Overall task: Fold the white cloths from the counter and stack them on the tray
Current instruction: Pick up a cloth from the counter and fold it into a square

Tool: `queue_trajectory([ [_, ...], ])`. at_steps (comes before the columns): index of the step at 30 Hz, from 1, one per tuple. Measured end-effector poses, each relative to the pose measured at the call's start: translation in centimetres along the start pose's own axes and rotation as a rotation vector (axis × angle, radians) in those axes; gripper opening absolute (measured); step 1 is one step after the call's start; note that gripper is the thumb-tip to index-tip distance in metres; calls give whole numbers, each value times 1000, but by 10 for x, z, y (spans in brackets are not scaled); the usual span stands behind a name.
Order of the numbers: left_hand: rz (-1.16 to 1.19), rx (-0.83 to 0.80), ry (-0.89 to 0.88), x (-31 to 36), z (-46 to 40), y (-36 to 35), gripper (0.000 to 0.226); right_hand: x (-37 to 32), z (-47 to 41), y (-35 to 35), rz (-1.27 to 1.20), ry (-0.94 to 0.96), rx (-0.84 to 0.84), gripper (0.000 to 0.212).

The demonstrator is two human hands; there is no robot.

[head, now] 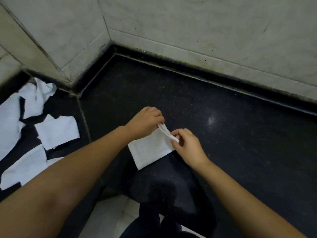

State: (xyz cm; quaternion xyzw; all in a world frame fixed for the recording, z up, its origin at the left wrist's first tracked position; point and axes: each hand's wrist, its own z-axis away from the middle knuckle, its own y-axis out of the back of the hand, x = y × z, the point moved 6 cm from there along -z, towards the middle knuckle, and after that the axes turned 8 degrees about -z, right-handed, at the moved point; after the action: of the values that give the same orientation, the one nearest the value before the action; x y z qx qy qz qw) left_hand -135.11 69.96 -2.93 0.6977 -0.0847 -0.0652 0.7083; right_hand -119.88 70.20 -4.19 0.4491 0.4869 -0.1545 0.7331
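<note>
One cloth in hand, lying on the black counter near its front edge, between the two hands. It reads as already doubled over once — several layered edges show along its far side.

Left hand: fingers curled, pinching the far-left corner of those edges. Right hand: thumb and fingertips pinching the same edge at its right end. The pinched edge is lifted slightly off the counter; the rest of the cloth lies flat.

Judgement: mid-fold, likely aligning the edges before the next crease.

Left to do: a loose pile of white cloths lies on the counter well to the left, beyond a seam in the stone — unfolded, crumpled, overlapping. At least four or five pieces; exact count unclear, some run out of view.

Tray: not in view. No folded stack visible either, so how many are finished cannot be told. By the pile, a good share of the work remains.
</note>
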Motion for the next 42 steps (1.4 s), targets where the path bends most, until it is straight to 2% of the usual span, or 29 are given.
queue_trajectory([
  [3,-28,-25,31,-14,39,-10,24,-8,10,-38,99,134,-121,26],
  [8,-51,-3,127,-27,91,-28,22,-12,22,-87,211,238,-236,29],
  [13,-18,-126,246,-31,112,-52,32,-10,27,-118,344,291,-295,30],
  [16,10,-89,299,-31,120,-57,34,-7,28,-127,382,305,-323,30],
  [19,37,-120,335,-28,124,-59,38,-7,31,-129,382,307,-426,38],
  [21,147,-79,453,-27,127,-56,41,-10,29,-121,329,267,-476,39],
  [22,232,-23,569,-29,131,-54,40,-13,24,-112,270,239,-445,36],
  [24,409,70,862,-32,144,-50,28,-17,6,-81,152,163,-233,27],
  [25,470,51,988,-29,150,-52,23,-14,-4,-65,116,104,-115,24],
  [27,447,-92,1113,-15,153,-60,36,-1,-24,-46,117,-67,-26,25],
  [30,303,-229,1161,-3,145,-69,54,20,-39,-54,252,-303,-139,36],
  [32,256,-270,1166,0,136,-72,54,19,-42,-62,309,-336,-166,36],
  [35,307,-310,1213,1,126,-74,47,12,-44,-71,393,-334,-188,27],
  [39,415,-297,1271,0,120,-72,36,11,-46,-72,407,-353,-221,9],
  [42,581,-167,1267,-1,122,-67,29,9,-46,-64,214,-334,-212,7],
])
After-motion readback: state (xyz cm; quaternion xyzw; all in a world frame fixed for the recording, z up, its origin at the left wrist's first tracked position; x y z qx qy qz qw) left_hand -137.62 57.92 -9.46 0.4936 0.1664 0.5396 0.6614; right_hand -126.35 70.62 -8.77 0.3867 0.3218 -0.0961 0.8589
